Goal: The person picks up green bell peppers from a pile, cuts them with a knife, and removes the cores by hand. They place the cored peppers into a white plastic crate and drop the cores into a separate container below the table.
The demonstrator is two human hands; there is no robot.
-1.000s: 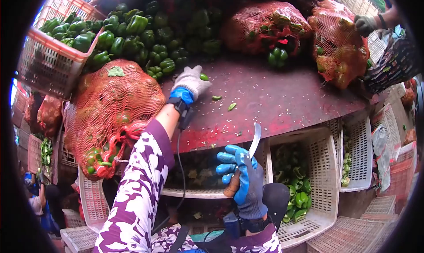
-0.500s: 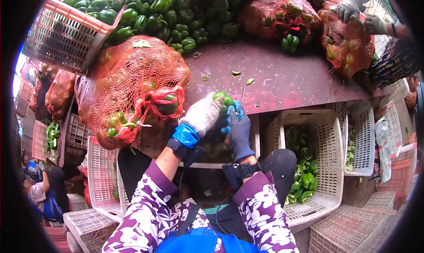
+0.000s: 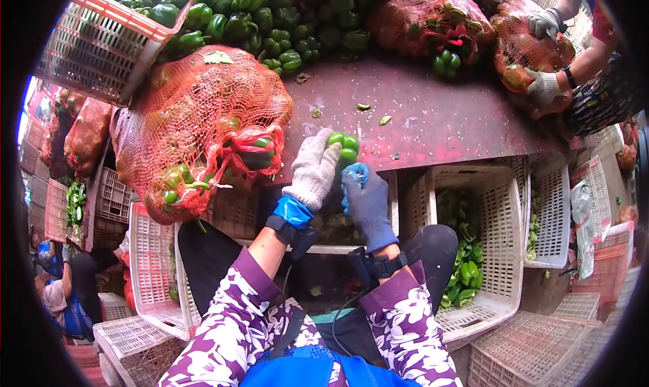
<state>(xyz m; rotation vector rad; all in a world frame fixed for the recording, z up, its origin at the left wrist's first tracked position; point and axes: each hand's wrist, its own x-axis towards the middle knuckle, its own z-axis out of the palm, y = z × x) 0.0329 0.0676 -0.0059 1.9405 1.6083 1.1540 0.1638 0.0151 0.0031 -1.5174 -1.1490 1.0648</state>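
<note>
A glossy green bell pepper (image 3: 345,148) is in my left hand (image 3: 315,169), which wears a pale knit glove and is closed around the pepper's left side. Just to the right and lower, my right hand (image 3: 368,208), in a blue-grey glove with blue fingertips, is curled into a fist. A thin, blade-like strip rises past the pepper above this fist. It looks like a small knife, with its handle hidden in the fingers. Left of my hands, a big red mesh sack (image 3: 203,130) full of peppers rests on the reddish table (image 3: 419,127).
Green peppers (image 3: 270,22) are heaped at the back, beside a tilted crate (image 3: 94,45). Pepper pieces lie in the crate (image 3: 503,252) by my right knee. Another person's gloved hands (image 3: 544,89) hold a mesh sack (image 3: 517,56) at far right. Another person sits at far left.
My right hand has drawn slightly down and curled tighter, away from the pepper. My left hand still holds the pepper. The other person's near hand has moved down along the sack.
</note>
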